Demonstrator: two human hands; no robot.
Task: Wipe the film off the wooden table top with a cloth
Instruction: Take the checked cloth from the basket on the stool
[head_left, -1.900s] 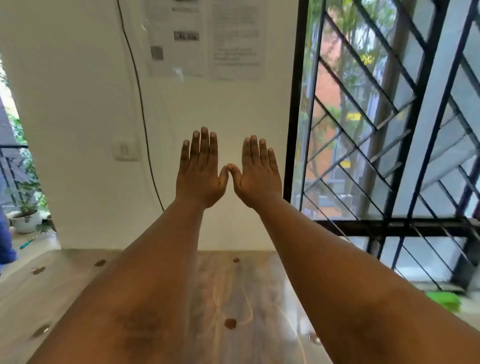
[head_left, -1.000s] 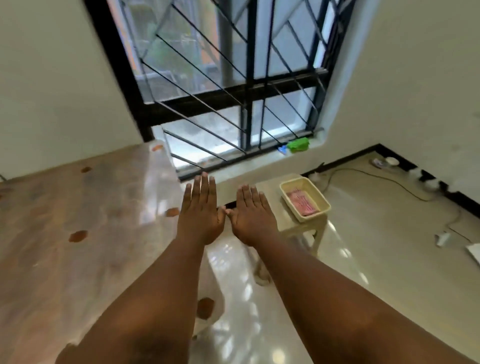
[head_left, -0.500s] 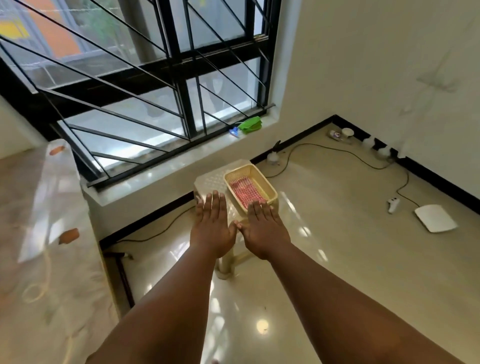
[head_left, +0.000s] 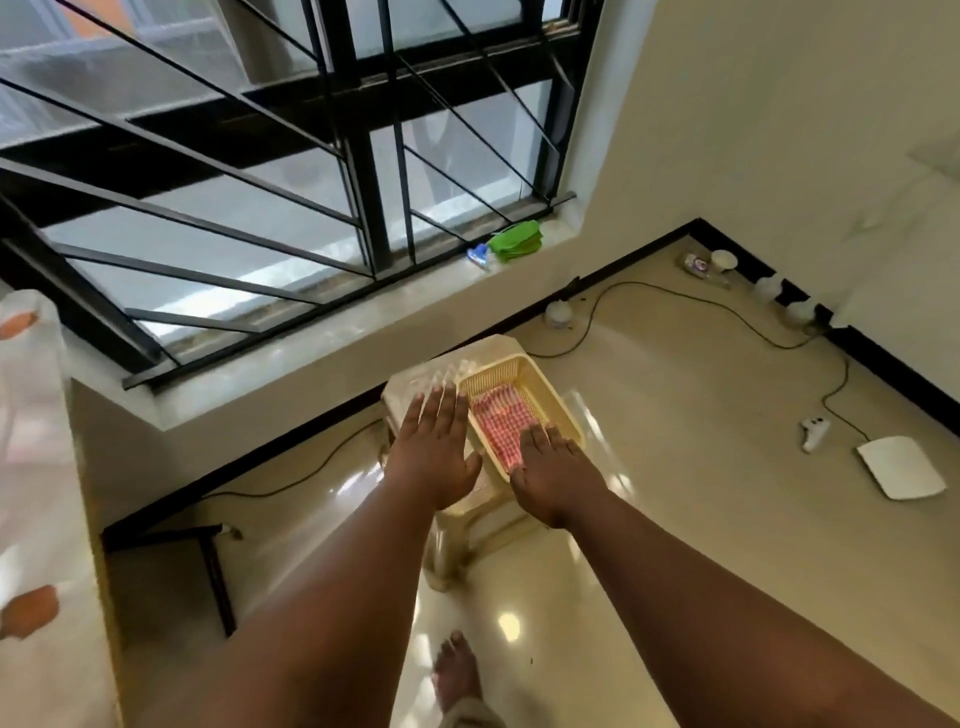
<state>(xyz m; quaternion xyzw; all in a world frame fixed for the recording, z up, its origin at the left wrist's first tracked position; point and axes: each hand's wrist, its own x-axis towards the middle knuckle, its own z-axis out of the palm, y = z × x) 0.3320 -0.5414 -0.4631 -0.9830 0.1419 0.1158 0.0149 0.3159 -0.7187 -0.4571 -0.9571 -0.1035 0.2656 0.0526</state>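
1. View has swung off the table toward the stool; the table is now just a strip at the far left edge, well left of the stool.
2. Both arms have dropped from raised at the wall to reaching down over the stool.
3. Left hand: flat, fingers straight and together, holding nothing, over the stool's left part. Fingertips are motion-blurred.
4. Right hand: flat, fingers straight, holding nothing, over the near rim of the basket on the stool.
5. The hands were thumb-to-thumb 0.5 s ago and are now apart.
6. Cloth: pink checked, lying in the basket just beyond the right fingertips (contact cannot be told).
7. Meaning: this looks like the fetch-the-cloth step. No wiping has started, and the table still shows a glossy sheen.
8. Likely next: the right hand curls onto the cloth, then turns back left to the table.
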